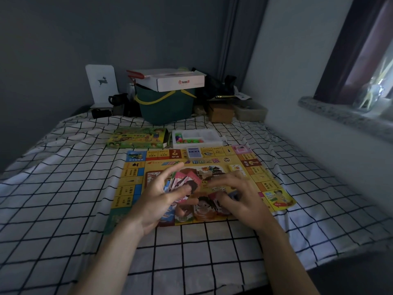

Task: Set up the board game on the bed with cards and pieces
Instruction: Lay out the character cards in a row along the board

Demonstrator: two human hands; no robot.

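A yellow game board [261,177] lies flat on the checked bed sheet. Over its middle, my left hand [161,194] holds a fanned bunch of pink and red cards [187,180] between thumb and fingers. My right hand [236,192] hovers palm down beside it, fingers curled on a few cards [232,194] near the board's centre. A blue card deck [193,153] sits on the board's far edge, a yellow deck [236,168] on its right side. The white tray [210,136] with coloured pieces [180,139] and the green game box [138,138] lie beyond the board.
At the bed's far end stand a green bin [165,107] topped by a white carton [176,80], a white deer stand [102,84], dark cups and small boxes. A wall and stone window ledge [344,116] run along the right.
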